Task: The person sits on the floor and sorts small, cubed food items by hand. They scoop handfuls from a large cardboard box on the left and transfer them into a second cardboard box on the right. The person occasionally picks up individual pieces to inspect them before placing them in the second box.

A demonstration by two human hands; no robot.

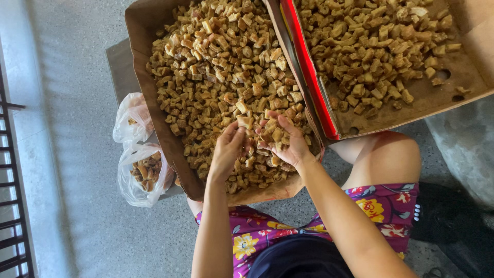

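Grey speckled concrete floor (77, 103) across the whole left half of the frame, smooth and pale, running on under the boxes. Dark metal railing (10, 206) along the far left edge, bars seen from above. Rougher, mottled grey floor at the right edge, with a black shape at the lower right — too dark to tell what.

Wide cardboard box (139, 31) in the upper centre, heaped with small golden-brown dried chunks (216, 67). Second cardboard box (463, 77) at the upper right, red-edged along its left wall, only partly covered with the same pieces, bare card showing at its lower end. Flat grey board (121, 67) peeking out beneath the first box on its left side.

Left hand (228, 149) at lower centre over the heap, fingers curled together and pinching a single chunk. Right hand (288, 141) just beside it, cupped palm-up, half open, cradling a small pile of chunks. Both hands directly above the near end of the first box — touching the heap.

Two thin clear plastic bags (136, 170) at centre left, just beside the box, the lower one holding brown pieces. Floral purple clothing at bottom centre.
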